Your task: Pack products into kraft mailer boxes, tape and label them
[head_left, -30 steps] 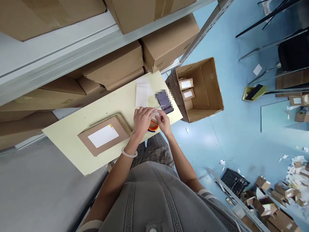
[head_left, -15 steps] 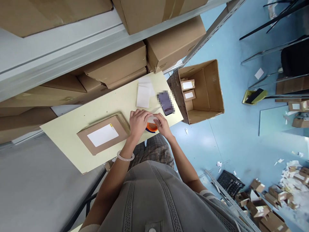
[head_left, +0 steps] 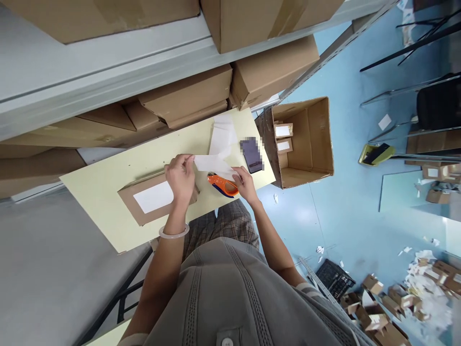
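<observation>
A white paper-like strip (head_left: 212, 164) is stretched between my hands, just above the cream tabletop (head_left: 108, 221). My left hand (head_left: 180, 178) pinches its left end, while my right hand (head_left: 246, 185) grips the other end between thumb and fingers. Beneath the strip and beside my right hand lies an orange and blue hand tool (head_left: 216, 181) with a loop at one end, partly covered. Under my left hand and wrist is a closed cardboard box (head_left: 129, 199) bearing a white label (head_left: 153, 196); my hand hides its right part.
Pale sheets (head_left: 220, 137) and a blurred dark phone (head_left: 253, 156) lie on the table's right part. Beyond the right edge, an open carton (head_left: 309, 139) holds small labelled boxes. Shelves of cardboard boxes (head_left: 187, 96) border the far side. A black crate (head_left: 334, 278) stands on the floor.
My hands have moved apart, the left one going left over the box. The white strip is now spread out between them, and more of the orange tool shows.
</observation>
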Action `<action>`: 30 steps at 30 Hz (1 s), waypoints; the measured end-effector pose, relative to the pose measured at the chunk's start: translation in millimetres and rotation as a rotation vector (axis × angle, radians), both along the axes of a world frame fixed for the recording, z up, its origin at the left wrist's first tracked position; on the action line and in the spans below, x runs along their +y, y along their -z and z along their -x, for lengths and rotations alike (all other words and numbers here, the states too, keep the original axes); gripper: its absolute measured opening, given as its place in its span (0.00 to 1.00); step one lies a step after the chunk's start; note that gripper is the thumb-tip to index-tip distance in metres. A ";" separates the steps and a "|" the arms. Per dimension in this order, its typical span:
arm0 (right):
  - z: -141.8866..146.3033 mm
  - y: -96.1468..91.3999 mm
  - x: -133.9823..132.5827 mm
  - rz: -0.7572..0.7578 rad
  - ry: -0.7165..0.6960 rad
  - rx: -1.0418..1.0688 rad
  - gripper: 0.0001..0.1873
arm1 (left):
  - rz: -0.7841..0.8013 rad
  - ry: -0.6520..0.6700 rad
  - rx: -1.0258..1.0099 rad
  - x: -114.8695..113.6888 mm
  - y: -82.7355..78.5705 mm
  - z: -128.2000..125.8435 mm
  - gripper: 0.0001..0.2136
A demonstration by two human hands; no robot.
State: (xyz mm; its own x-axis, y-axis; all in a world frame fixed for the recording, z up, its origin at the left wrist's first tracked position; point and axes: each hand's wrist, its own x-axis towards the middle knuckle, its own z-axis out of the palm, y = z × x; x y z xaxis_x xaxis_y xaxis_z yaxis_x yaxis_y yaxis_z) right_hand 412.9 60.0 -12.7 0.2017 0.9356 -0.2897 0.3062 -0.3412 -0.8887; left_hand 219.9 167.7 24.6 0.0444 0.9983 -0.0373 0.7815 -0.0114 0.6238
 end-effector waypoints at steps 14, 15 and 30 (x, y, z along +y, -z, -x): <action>-6.1 7.9 5.7 0.077 0.273 -0.106 0.16 | -0.115 -0.242 0.042 -4.5 -47.4 65.7 0.10; -8.4 8.4 4.7 0.092 0.295 -0.115 0.16 | -0.130 -0.266 0.042 -6.0 -49.6 72.4 0.10; -21.6 -13.6 -4.1 0.096 0.518 0.118 0.15 | -0.173 -0.472 -0.047 -38.3 -75.9 138.0 0.10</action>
